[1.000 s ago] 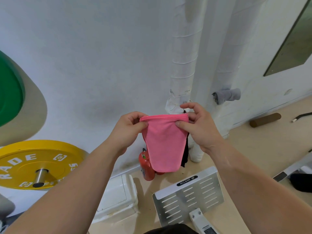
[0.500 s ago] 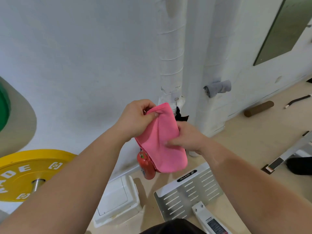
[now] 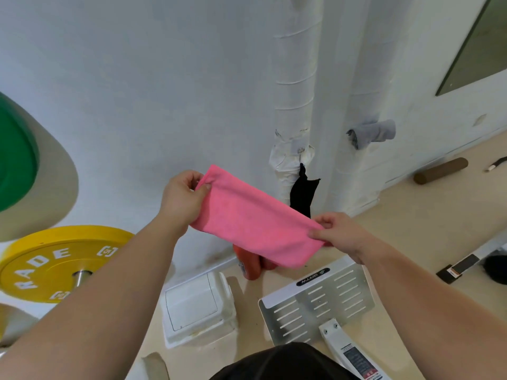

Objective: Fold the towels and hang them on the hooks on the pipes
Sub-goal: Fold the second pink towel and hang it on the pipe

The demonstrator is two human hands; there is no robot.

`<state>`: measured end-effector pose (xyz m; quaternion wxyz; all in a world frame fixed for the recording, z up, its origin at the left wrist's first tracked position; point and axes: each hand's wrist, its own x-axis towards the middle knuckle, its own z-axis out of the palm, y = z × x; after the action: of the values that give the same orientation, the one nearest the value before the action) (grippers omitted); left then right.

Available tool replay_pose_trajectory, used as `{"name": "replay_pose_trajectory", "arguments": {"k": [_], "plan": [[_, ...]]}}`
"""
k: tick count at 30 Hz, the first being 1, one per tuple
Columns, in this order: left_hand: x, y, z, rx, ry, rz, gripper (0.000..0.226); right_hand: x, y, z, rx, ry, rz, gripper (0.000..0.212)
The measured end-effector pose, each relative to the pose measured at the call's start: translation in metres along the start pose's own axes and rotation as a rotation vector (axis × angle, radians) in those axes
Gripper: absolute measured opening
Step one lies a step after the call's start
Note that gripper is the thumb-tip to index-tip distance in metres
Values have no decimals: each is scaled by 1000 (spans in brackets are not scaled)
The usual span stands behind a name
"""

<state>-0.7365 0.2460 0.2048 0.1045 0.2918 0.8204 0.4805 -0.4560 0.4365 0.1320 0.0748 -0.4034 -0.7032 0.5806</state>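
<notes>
Holds a folded pink towel (image 3: 255, 223) stretched across the middle of the frame, slanting from upper left down to lower right, clear of the floor (image 3: 411, 215). Pinches its upper-left end with the left grip (image 3: 182, 197), thumb on the front and fingers curled behind the cloth. Pinches its lower-right end with the right grip (image 3: 343, 237), thumb and fingertips pressed together on the edge. Just behind the towel, right of centre: two white wrapped pipes against the wall, the left pipe (image 3: 295, 78) carrying a hanging black towel (image 3: 301, 194), the right pipe (image 3: 362, 78) carrying a rolled grey towel (image 3: 373, 133) higher up. Below the pink towel, partly hidden by it, a red cylinder (image 3: 248, 266) on the floor. Lower centre: a white box (image 3: 197, 305) beside a slotted metal plate (image 3: 315, 300). At the left edge, a yellow weight plate (image 3: 49, 259) under a green one (image 3: 13, 154). At the right, by the wall, a brown roller (image 3: 440, 170).
</notes>
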Motion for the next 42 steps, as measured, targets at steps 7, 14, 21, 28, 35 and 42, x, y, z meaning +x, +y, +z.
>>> {"name": "replay_pose_trajectory", "arguments": {"k": [7, 14, 21, 28, 35, 42], "plan": [[-27, -25, 13, 47, -40, -75, 16, -11, -7, 12, 353, 172, 3, 27], [-65, 13, 47, -81, -104, -78, 23, -17, -40, 41, 370, 199, -46, 30], [-89, 43, 70, -146, -241, -26, 22, -27, -73, 65, 424, 148, -147, 27], [-91, 43, 72, -227, -295, -46, 33, -32, -81, 72, 467, 179, -175, 26], [-86, 43, 67, -340, -244, -87, 34, -39, -93, 68, 608, 57, -217, 35], [-68, 58, 63, -873, -282, -472, 29, -27, -59, 73, 39, 226, -249, 103]]}}
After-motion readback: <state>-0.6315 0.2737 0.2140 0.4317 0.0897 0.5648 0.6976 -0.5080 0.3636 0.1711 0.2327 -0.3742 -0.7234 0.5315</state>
